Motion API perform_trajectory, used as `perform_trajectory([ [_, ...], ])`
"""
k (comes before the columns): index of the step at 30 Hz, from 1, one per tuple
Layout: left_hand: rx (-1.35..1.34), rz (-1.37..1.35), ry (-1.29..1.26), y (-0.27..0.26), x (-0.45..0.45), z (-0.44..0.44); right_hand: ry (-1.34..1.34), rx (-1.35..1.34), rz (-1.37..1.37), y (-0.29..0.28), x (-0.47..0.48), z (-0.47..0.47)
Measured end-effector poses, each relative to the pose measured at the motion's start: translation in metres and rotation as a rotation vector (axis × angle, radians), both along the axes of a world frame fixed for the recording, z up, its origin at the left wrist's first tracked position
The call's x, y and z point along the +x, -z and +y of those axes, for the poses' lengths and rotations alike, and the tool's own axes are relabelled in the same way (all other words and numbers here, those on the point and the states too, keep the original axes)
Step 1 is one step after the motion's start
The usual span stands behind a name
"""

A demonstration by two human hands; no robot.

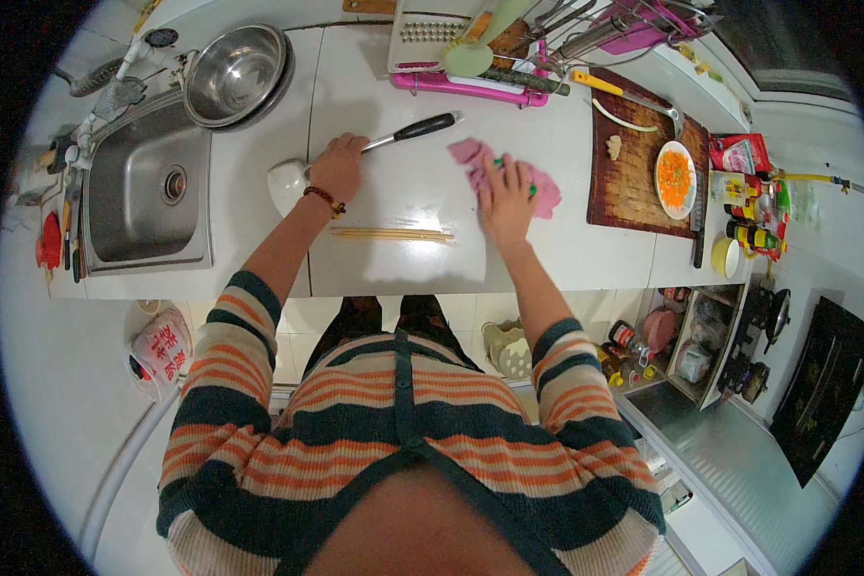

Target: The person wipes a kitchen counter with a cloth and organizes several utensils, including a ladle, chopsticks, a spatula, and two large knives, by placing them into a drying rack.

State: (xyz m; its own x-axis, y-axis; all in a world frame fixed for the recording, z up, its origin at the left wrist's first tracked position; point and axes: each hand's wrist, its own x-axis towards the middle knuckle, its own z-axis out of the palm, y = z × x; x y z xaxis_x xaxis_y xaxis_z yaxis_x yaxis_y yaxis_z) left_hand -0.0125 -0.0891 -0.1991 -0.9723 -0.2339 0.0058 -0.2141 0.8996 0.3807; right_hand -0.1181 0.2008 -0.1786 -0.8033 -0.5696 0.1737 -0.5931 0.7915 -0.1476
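Observation:
My left hand [337, 170] is closed around the metal shaft of a ladle [425, 127]. The black grip points to the upper right, and a pale bowl-shaped head [286, 186] lies at the hand's left. With fingers spread, my right hand [507, 201] presses on a crumpled pink cloth [547, 198] on the white countertop [403, 266]. Small green bits show between those fingers; what they belong to is unclear. Several thin wooden chopsticks [392, 235] lie side by side between the hands, nearer the counter's front edge.
A steel sink [115, 209] is at left, with metal bowls [234, 75] behind it. A pink-based utensil rack [468, 88] stands at the back. Rightward, a wooden cutting board [630, 187] bears a plate of shredded orange food [675, 180], a ginger piece [613, 147] and a yellow-handled utensil [597, 83].

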Motion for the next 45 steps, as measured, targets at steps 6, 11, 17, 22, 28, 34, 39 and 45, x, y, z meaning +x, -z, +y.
perform_trajectory([
  [6,0.163,-0.032,-0.039,-0.041,0.036,0.012,-0.096,0.117,-0.071,-0.015,0.023,0.03],
  [11,0.194,-0.294,0.038,-0.061,0.058,0.038,-0.064,0.082,-0.112,-0.047,0.031,0.022],
  [17,0.221,-0.13,0.247,-0.046,0.077,0.062,0.024,-0.477,-0.231,-0.037,0.015,0.049],
  [22,0.194,-0.094,0.335,-0.031,0.072,0.063,-0.058,-0.157,-0.095,-0.033,-0.005,0.057],
  [28,0.071,-0.144,0.362,-0.024,0.073,0.064,0.04,-0.062,-0.342,-0.046,-0.022,0.061],
  [34,0.078,-0.132,0.352,-0.029,0.074,0.067,0.072,0.011,-0.75,-0.043,-0.047,0.065],
  [39,0.014,-0.263,0.36,-0.027,0.069,0.071,0.261,-0.279,-1.13,-0.037,-0.059,0.075],
  [45,0.044,-0.254,0.304,-0.023,0.069,0.077,0.539,-0.828,-0.916,-0.031,-0.064,0.094],
])
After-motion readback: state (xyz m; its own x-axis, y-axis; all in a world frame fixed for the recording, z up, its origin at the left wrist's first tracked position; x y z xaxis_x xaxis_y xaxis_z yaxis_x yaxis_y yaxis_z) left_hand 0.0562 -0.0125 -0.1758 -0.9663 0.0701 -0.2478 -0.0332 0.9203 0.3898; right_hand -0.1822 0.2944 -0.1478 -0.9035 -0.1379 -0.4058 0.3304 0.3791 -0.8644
